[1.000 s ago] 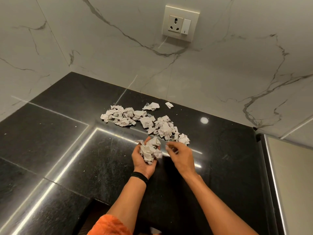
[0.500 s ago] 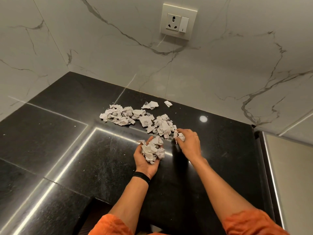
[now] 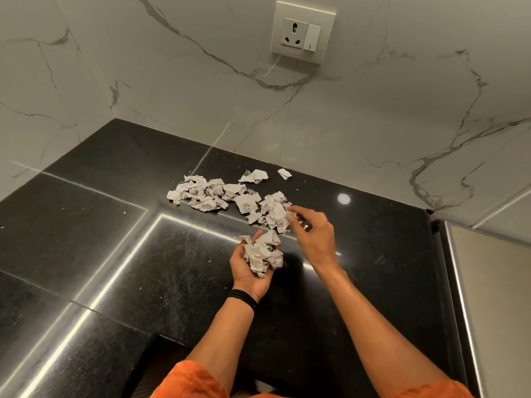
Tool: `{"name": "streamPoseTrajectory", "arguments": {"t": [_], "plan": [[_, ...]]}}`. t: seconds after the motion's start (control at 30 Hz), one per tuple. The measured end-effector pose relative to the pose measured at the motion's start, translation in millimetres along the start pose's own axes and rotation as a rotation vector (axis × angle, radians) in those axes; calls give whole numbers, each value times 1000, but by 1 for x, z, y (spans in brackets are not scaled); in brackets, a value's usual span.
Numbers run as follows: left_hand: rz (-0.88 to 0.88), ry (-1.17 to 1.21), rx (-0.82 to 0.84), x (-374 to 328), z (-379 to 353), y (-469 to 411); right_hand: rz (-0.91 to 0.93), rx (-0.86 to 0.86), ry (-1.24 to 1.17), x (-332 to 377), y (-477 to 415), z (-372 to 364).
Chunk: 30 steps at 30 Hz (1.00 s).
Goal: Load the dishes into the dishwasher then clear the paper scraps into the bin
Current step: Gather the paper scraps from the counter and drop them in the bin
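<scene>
Crumpled white paper scraps (image 3: 201, 193) lie in a loose row on the black stone counter (image 3: 86, 225), near the back wall. My left hand (image 3: 247, 271) is palm up over the counter and cups a wad of gathered scraps (image 3: 263, 254). My right hand (image 3: 313, 234) reaches into the right end of the row, where its fingertips pinch a small scrap beside a bigger clump (image 3: 274, 211). Two single scraps (image 3: 254, 176) lie apart, closer to the wall. No dishes, dishwasher or bin are in view.
A marble-pattern wall (image 3: 172, 96) backs the counter and carries a socket with a switch (image 3: 303, 33). A pale cabinet or appliance side (image 3: 494, 297) borders the counter on the right. A dark gap (image 3: 161, 366) opens at the counter's near edge.
My right hand went from beside my left hand out to the pile's right end, picked at a scrap there and lifted a little. My left hand stayed put with its wad.
</scene>
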<state>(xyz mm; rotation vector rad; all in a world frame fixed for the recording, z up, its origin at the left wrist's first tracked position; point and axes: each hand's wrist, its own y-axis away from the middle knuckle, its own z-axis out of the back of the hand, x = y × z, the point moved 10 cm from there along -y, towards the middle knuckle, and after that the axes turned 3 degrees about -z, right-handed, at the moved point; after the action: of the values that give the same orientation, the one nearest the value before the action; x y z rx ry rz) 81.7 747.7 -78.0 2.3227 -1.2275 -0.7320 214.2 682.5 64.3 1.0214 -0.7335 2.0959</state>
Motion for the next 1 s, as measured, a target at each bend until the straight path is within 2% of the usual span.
{"name": "streamPoseTrajectory", "arguments": {"t": [0.2,0.27,0.33,0.4,0.43,0.57,0.67,0.77,0.87,1.0], "plan": [[77,14,16,17,-9,0,1,298,64,6,7,-37],[63,8,26,17,-14,3,-78,295,-69,-4,4,-29],[33,2,44,11,-19,6,-162,193,-129,-21,-4,-10],[21,-1,54,8,-21,6,-195,91,34,-44,-12,9],[20,-7,50,7,-19,5,-201,92,144,-55,-14,13],[21,-18,43,6,-14,-1,-189,290,468,-85,3,-4],[18,-23,43,5,-13,-2,-101,266,507,-82,17,-10],[15,-32,34,6,-10,-3,-157,169,413,-83,21,0],[18,-47,27,7,-8,-4,-220,49,159,-74,19,14],[39,-58,22,11,-8,-3,-146,106,-82,-29,15,4]]}}
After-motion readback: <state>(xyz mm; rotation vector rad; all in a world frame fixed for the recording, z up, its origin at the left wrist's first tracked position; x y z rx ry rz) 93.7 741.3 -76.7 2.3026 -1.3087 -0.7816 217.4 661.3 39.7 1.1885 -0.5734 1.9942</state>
